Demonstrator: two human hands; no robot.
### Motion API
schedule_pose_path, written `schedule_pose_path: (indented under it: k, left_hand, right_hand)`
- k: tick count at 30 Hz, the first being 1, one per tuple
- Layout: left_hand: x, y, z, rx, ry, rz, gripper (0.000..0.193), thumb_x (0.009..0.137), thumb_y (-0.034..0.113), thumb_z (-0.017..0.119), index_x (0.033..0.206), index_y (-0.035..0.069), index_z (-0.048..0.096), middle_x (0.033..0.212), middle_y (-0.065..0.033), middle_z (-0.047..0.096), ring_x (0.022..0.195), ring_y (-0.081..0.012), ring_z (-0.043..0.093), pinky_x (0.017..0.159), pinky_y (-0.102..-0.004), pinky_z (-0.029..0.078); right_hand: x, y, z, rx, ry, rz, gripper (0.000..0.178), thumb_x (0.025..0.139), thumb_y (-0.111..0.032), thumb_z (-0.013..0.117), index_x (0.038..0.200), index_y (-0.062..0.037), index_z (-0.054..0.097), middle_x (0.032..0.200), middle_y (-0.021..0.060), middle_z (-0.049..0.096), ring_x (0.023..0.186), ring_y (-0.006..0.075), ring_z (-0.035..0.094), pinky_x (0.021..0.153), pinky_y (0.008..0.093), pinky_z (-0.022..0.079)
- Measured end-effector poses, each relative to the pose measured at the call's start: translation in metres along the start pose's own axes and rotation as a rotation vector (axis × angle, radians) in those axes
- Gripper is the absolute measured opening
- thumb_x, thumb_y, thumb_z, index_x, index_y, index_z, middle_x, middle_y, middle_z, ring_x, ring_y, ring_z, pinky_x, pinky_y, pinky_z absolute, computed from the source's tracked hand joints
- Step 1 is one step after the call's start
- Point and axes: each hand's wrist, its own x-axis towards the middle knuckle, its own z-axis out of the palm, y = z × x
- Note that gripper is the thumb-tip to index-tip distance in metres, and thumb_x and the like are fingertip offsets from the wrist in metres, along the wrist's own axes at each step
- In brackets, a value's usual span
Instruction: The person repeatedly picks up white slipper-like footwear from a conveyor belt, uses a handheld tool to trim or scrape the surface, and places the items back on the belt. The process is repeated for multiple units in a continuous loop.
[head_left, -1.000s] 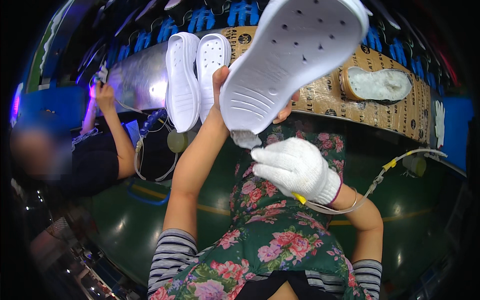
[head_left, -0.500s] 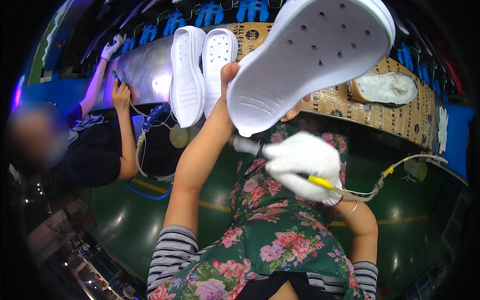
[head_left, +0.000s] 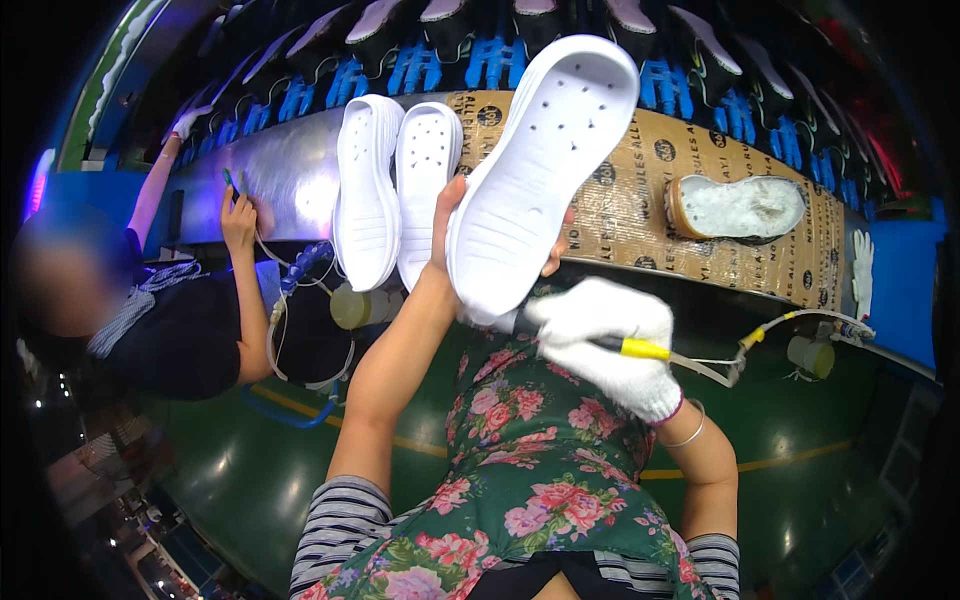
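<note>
My left hand (head_left: pixel 446 228), bare, grips a white shoe sole (head_left: pixel 545 180) from both sides, its small-holed inner face turned up and tilted. In a white knitted glove, my right hand (head_left: pixel 608 335) closes around a brush (head_left: pixel 524 324) with a dark handle and a yellow fitting, joined to a thin hose (head_left: pixel 700 368). The brush's pale tip is at the sole's near end; the sole partly hides it, and I cannot tell whether they touch. To the left, two more white soles (head_left: pixel 366 205) (head_left: pixel 427 180) lie side by side on the bench.
Printed brown cardboard (head_left: pixel 625 215) covers part of the metal bench (head_left: pixel 285 180). An oblong tan-rimmed, white-coated holder (head_left: pixel 745 207) rests on it. A white glove (head_left: pixel 862 275) lies at the right end. Blue clamps (head_left: pixel 495 65) line the back. A co-worker (head_left: pixel 180 330) works at left.
The held sole has dropped away from the camera, and more of the bench shows behind it. The brush tip is now up against or just under the sole's near end.
</note>
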Motion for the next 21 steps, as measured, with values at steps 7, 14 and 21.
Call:
schedule_pose_path:
  k: [7,14,21]
  left_hand:
    - [-0.029,-0.040,0.014,-0.074,0.169,-0.007,0.098,0.093,0.071,0.054,0.163,0.004,0.037,0.140,-0.0313,0.056,0.107,-0.0461,0.065,0.086,-0.0584,0.058]
    - [-0.031,-0.019,-0.004,0.048,0.222,0.075,0.099,0.091,0.070,0.056,0.163,0.005,0.037,0.137,-0.0286,0.057,0.104,-0.0441,0.063,0.084,-0.0552,0.056]
    - [-0.017,-0.002,0.009,0.279,0.108,0.015,0.112,0.076,0.076,0.072,0.159,0.007,0.041,0.130,-0.0260,0.057,0.102,-0.0388,0.061,0.078,-0.0481,0.050]
  right_hand:
    - [0.067,0.010,-0.062,-0.732,0.256,-0.520,0.022,0.080,-0.004,0.084,0.101,-0.0092,0.081,0.103,0.0101,0.080,0.089,0.0264,0.076,0.080,0.0358,0.060]
    - [0.014,0.021,-0.001,-0.576,-0.100,-0.534,0.028,0.078,-0.001,0.077,0.102,-0.0140,0.079,0.108,0.0127,0.078,0.089,0.0305,0.075,0.078,0.0398,0.060]
    - [0.005,0.019,0.001,-0.178,-0.049,-0.238,0.015,0.080,-0.004,0.086,0.093,-0.0087,0.079,0.104,0.0092,0.081,0.088,0.0261,0.076,0.079,0.0369,0.059]
